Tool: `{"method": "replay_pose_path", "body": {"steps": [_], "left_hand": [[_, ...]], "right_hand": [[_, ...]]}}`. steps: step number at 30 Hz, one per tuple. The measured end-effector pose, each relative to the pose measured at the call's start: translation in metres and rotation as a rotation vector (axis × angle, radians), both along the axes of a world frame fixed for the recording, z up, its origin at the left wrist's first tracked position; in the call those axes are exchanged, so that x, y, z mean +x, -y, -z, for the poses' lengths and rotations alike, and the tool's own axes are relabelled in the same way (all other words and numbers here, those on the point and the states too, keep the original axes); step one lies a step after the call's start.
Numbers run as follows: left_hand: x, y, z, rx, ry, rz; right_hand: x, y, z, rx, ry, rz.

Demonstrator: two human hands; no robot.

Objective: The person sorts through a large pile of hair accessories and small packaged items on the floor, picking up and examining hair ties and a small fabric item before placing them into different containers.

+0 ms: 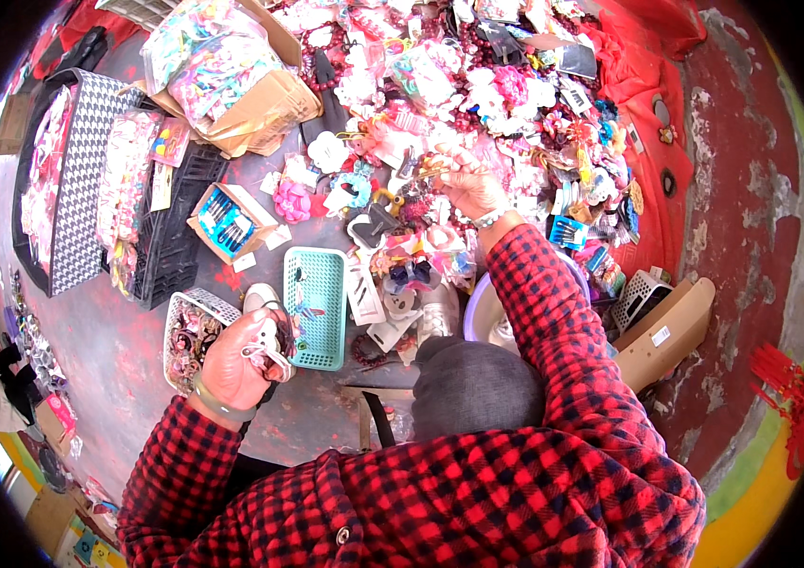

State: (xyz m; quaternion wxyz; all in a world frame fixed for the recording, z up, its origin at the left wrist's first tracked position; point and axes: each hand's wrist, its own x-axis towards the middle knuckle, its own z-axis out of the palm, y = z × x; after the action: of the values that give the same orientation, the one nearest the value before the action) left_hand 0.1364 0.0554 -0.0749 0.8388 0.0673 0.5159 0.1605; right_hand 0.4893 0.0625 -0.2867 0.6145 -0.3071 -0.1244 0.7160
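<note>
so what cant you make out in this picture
Head view: the left hand hides part of the white trinket it holds.
Head view: details around the right hand are too small and cluttered to tell what its fingertips grip.
Head view: the right sleeve hides part of the lavender basin.
Head view: the upper edge cuts off the white rack.

The mint basket (329, 273) is smooth plastic — beyond it, a large matt cardboard box (260, 118); right of it, a fleecy cloth sleeve (553, 298).
</note>
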Motion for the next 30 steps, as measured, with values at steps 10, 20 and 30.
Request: {"method": "replay_pose_path", "body": {"steps": [10, 20, 30], "left_hand": [[0.000, 0.000, 0.000, -0.007, -0.011, -0.010], [-0.002, 0.001, 0.003, -0.001, -0.020, -0.020], [-0.002, 0.002, 0.005, 0.000, -0.018, -0.004]], "right_hand": [[-0.011, -0.008, -0.024, 0.123, 0.023, -0.117], [-0.006, -0.011, -0.033, 0.067, 0.046, -0.088], [-0.010, -0.019, -0.014, 0.008, 0.038, 0.202]]}}
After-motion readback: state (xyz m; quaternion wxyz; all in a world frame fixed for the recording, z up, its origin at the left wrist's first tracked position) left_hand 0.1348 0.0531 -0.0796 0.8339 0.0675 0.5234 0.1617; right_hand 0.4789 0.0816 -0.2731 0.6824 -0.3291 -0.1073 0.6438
